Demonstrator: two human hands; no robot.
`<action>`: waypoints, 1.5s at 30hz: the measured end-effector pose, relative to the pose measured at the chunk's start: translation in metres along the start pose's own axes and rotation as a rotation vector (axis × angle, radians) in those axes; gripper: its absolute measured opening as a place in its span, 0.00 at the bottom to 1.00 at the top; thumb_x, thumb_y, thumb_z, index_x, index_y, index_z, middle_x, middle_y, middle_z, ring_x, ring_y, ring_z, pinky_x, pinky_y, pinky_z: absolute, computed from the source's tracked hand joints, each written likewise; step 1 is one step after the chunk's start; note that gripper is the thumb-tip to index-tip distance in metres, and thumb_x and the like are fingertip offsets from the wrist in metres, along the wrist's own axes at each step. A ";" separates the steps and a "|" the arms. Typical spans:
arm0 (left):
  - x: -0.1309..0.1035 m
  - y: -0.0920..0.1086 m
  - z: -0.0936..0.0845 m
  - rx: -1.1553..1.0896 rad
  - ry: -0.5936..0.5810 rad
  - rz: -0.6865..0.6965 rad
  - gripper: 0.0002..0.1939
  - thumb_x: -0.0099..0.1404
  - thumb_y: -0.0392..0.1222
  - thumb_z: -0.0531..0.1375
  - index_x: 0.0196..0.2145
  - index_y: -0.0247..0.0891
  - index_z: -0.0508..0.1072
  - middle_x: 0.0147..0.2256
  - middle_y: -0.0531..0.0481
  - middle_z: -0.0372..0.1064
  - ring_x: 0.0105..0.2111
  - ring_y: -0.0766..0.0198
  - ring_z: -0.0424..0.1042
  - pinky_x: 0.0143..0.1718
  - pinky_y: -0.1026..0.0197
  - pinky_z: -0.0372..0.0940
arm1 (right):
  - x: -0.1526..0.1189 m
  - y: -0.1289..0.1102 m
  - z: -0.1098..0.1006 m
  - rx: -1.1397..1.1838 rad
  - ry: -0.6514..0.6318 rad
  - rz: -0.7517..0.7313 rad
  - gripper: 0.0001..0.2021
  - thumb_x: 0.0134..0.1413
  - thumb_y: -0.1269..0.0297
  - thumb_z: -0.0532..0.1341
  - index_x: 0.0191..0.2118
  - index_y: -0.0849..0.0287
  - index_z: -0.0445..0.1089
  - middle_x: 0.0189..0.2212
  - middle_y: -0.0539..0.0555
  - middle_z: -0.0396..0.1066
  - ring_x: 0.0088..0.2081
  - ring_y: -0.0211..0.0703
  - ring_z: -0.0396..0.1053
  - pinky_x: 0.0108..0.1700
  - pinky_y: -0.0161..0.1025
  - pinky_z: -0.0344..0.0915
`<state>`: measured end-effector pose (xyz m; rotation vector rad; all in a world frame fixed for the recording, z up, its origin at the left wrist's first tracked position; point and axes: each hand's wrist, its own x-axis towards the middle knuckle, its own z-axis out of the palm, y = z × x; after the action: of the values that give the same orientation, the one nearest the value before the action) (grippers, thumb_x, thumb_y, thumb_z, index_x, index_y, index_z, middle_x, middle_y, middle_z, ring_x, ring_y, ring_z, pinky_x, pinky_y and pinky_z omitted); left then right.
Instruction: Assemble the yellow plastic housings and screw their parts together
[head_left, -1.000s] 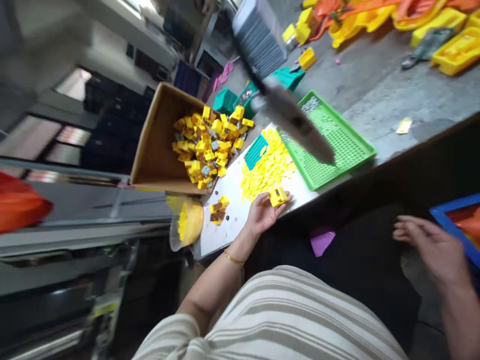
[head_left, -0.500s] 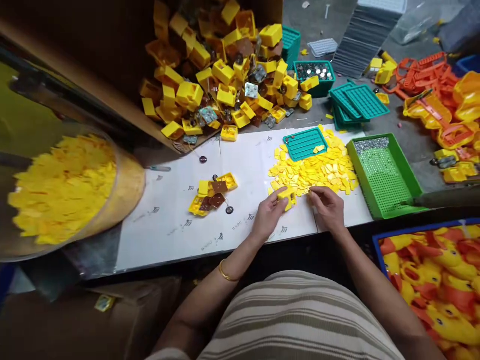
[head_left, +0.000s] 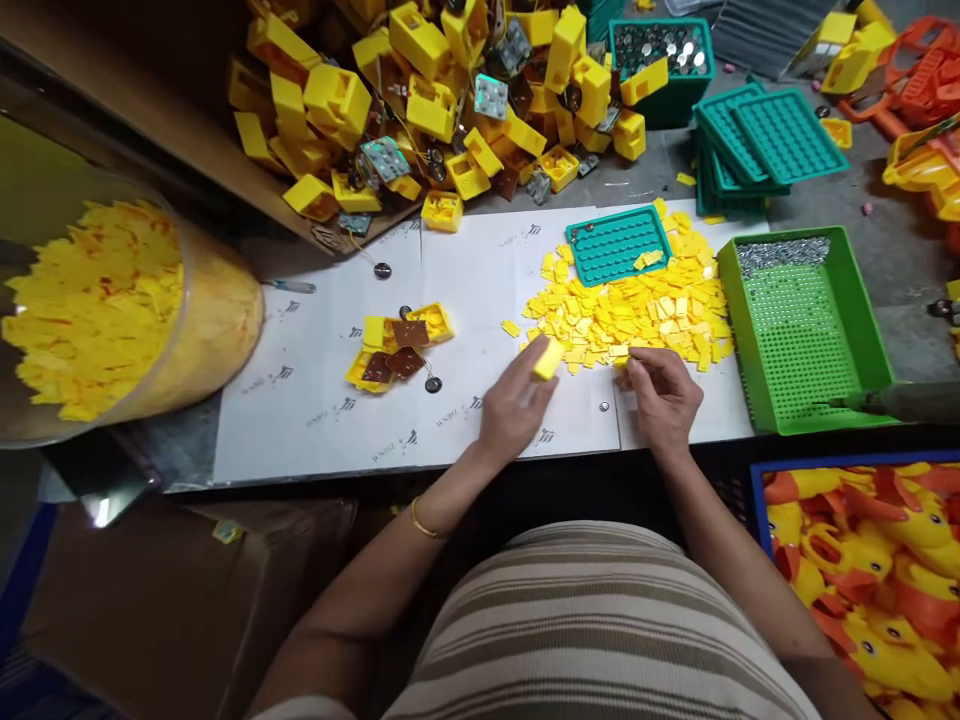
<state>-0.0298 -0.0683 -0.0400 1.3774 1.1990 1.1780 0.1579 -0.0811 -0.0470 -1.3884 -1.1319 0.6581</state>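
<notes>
My left hand (head_left: 514, 405) holds a small yellow box (head_left: 548, 358) between thumb and fingers above the white sheet. To its right, my right hand (head_left: 664, 400) pinches a small yellow piece (head_left: 622, 360) at the near edge of a heap of flat yellow pieces (head_left: 600, 315). A small round silver item (head_left: 604, 406) lies on the sheet between the hands. A teal ridged tray (head_left: 619, 247) rests on the back of the heap. Left of my hands, a cluster of yellow boxes with brown boards (head_left: 405, 362) and wired black discs sits on the sheet.
Yellow boxes (head_left: 337, 100) are piled at the back. A tub of yellow pieces (head_left: 217, 330) stands left. A green basket (head_left: 862, 300) is right of the heap, with a blue-edged crate of yellow ducks (head_left: 870, 560) below. Behind are stacked teal trays (head_left: 795, 135) and a bin of silver discs (head_left: 652, 95).
The view has shifted closer. The yellow box has been turned in my left hand, so a plain face shows. A round silver item now shows on the sheet, and my right hand pinches a yellow piece.
</notes>
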 end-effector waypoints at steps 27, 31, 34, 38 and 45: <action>-0.021 0.000 0.003 0.288 -0.285 0.139 0.17 0.63 0.37 0.60 0.50 0.42 0.74 0.56 0.44 0.67 0.63 0.52 0.55 0.64 0.44 0.50 | -0.001 -0.001 -0.032 0.024 0.028 0.018 0.05 0.50 0.66 0.66 0.35 0.57 0.73 0.30 0.51 0.71 0.29 0.38 0.71 0.30 0.37 0.70; -0.019 0.000 0.002 0.365 -0.175 0.206 0.18 0.63 0.37 0.60 0.51 0.43 0.73 0.58 0.45 0.64 0.63 0.52 0.54 0.64 0.42 0.47 | -0.001 0.001 -0.031 0.059 0.012 0.034 0.05 0.50 0.65 0.66 0.35 0.58 0.73 0.30 0.50 0.70 0.28 0.37 0.71 0.28 0.36 0.70; -0.017 0.000 0.003 0.374 -0.227 0.187 0.18 0.63 0.36 0.60 0.51 0.44 0.73 0.57 0.46 0.66 0.63 0.53 0.56 0.64 0.44 0.50 | 0.000 0.000 -0.032 0.049 0.008 0.051 0.06 0.51 0.63 0.66 0.35 0.58 0.72 0.30 0.50 0.71 0.27 0.38 0.71 0.29 0.37 0.71; -0.016 -0.003 0.001 0.358 -0.148 0.234 0.18 0.62 0.36 0.61 0.50 0.44 0.73 0.57 0.46 0.66 0.63 0.52 0.56 0.64 0.43 0.48 | 0.000 0.001 -0.032 0.051 -0.014 0.056 0.06 0.51 0.63 0.66 0.35 0.58 0.72 0.30 0.50 0.71 0.28 0.38 0.72 0.29 0.37 0.72; -0.021 0.014 0.006 0.276 0.128 0.125 0.20 0.60 0.41 0.64 0.51 0.42 0.73 0.55 0.46 0.68 0.59 0.53 0.62 0.63 0.47 0.52 | 0.001 -0.002 -0.033 0.029 -0.028 -0.009 0.04 0.51 0.68 0.66 0.36 0.55 0.74 0.31 0.51 0.72 0.32 0.39 0.72 0.32 0.38 0.71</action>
<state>-0.0235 -0.0904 -0.0283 1.6210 1.4249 1.2365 0.1876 -0.0943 -0.0390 -1.3529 -1.1458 0.6868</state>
